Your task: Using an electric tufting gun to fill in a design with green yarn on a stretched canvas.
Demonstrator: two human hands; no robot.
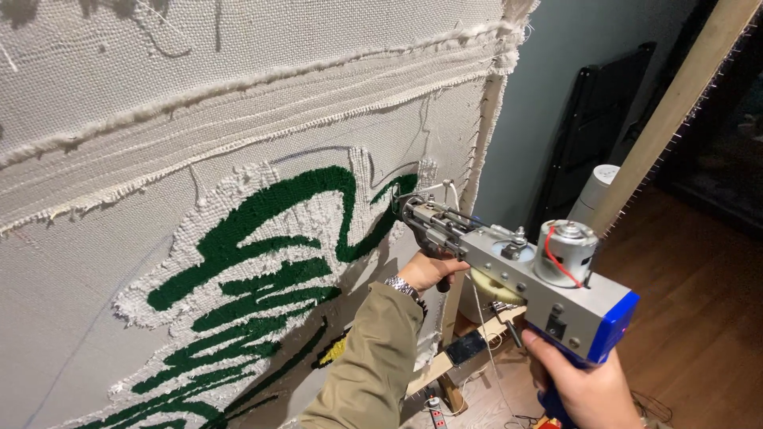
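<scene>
The tufting gun (509, 266) is held level, its needle tip touching the stretched cloth (159, 119) beside green yarn (262, 238). The left hand (429, 270) has its grip closed round the front handle; the right hand (584, 389) has its grip closed round the blue rear handle.

The tufting gun's (509, 266) body is hiding most of the left hand's (427, 270) fingers where they are gripping the front handle, and the needle tip is lying too small against the stretched cloth (159, 119) to tell whether it is piercing it. The right hand (584, 389) is running off the bottom edge, its rear handle mostly covered. The cloth's green yarn pattern (262, 262) is getting cut off at the lower left. The white cylinder (594, 191) is sitting half behind the wooden frame beam (675, 103).
</scene>
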